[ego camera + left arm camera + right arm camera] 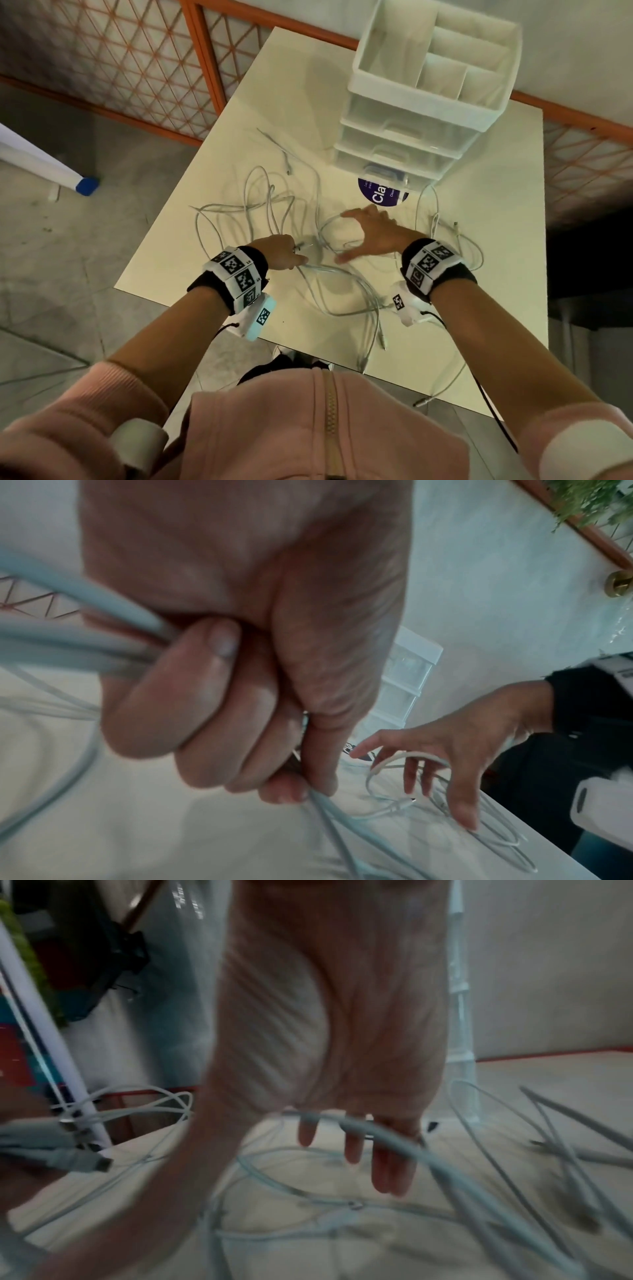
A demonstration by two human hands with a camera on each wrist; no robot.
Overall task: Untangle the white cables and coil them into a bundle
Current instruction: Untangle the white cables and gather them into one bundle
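White cables (274, 212): left hand (281, 251) fisted around several; right hand (371, 234) spread beside it. Risk: pulling tightens knots.

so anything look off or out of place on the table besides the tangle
A few ends of the white cables hang over the near edge of the table, so they could slide off. Otherwise nothing looks damaged or spilled. The left hand grips several strands; the right hand is spread open.
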